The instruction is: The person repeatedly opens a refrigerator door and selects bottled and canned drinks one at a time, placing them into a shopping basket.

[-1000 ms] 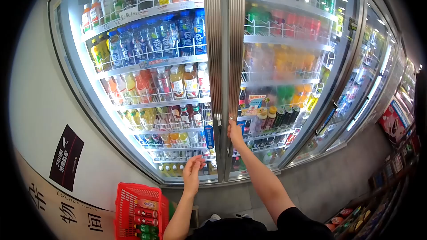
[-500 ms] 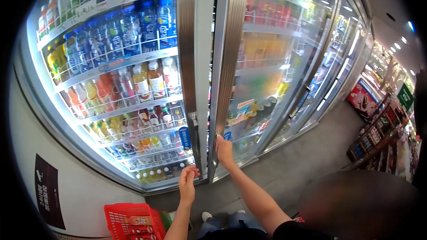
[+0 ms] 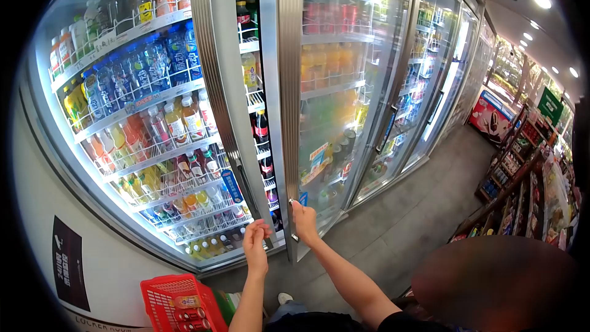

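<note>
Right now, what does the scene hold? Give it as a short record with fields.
right hand: fingers closed on ajar fridge door
left hand: nothing visible in it, near shut fridge door
shelves: rows of bottles behind glass
basket: red, lower left, drinks inside
wall: dark sign

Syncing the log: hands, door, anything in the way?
Right hand gripping ajar door. Left hand, seemingly free, near closed door. Red basket left, apparently outside door's swing.

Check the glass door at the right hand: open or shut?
Open, partly. The door stands angled out, and bottles show in the gap by its edge, which the right hand holds.
</note>
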Motion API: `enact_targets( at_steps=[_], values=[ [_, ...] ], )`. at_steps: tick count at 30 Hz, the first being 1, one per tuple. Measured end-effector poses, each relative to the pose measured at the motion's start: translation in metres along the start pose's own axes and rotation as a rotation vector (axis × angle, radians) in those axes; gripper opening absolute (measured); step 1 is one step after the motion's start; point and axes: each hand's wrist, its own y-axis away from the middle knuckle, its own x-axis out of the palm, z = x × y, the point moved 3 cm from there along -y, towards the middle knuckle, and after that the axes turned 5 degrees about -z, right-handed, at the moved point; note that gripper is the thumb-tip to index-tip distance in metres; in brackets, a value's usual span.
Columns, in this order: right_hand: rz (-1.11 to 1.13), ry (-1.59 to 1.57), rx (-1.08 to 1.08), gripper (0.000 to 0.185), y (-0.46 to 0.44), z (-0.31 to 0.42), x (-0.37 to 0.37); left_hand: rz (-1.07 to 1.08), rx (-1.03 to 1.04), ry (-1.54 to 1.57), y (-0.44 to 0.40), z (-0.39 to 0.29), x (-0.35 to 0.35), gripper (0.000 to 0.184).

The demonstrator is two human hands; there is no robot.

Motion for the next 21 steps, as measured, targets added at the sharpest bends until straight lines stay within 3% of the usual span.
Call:
enact_targets(
  at_steps=[9,19,21],
  values=[
    [-0.12,-0.019,-0.011,0.053,0.06,0.043,-0.111,0.145,-0.025,-0.026,0.07,0.007,0.055,0.023],
    [-0.397,0.063,-0.111,0.036,0.099,0.053,-0.26,0.321,-0.048,0.011,0.12,0.008,0.132,0.025],
    [-0.551,0.103,-0.091,0.037,0.107,0.06,-0.288,0.357,-0.048,0.024,0.127,0.008,0.146,0.025]
  ],
)
